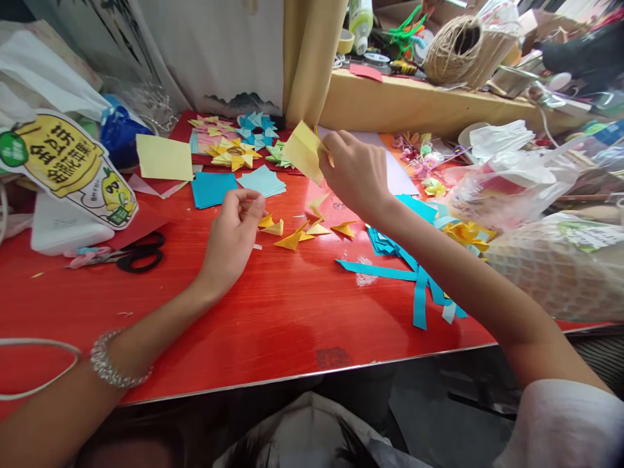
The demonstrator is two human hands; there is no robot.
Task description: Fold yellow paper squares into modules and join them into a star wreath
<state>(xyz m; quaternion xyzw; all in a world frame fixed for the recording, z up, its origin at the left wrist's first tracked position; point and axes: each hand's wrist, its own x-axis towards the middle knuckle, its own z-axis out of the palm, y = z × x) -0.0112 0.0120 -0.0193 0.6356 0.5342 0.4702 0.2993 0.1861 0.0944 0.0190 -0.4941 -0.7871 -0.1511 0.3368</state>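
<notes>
My right hand (358, 170) pinches a yellow sheet of paper (303, 151) by its right edge, raised above the red table. My left hand (237, 235) hovers lower and to the left, its fingers curled with thumb against fingertips; whether anything is between them I cannot make out. Right beside it lie several small folded yellow paper pieces (292, 238). Behind are a stack of blue paper squares (213, 188) and a light blue stack (263, 181). Another yellow paper square (164, 158) rests at the left. Finished folded stars, one yellow (233, 155) and one blue (257, 130), sit at the back.
Black-handled scissors (139, 253) lie at the left near a yellow printed tag (73, 166). Blue paper strips (380, 270) spread under my right forearm. Plastic bags (517, 169) crowd the right side. A twine roll (453, 52) stands on the ledge (419, 101).
</notes>
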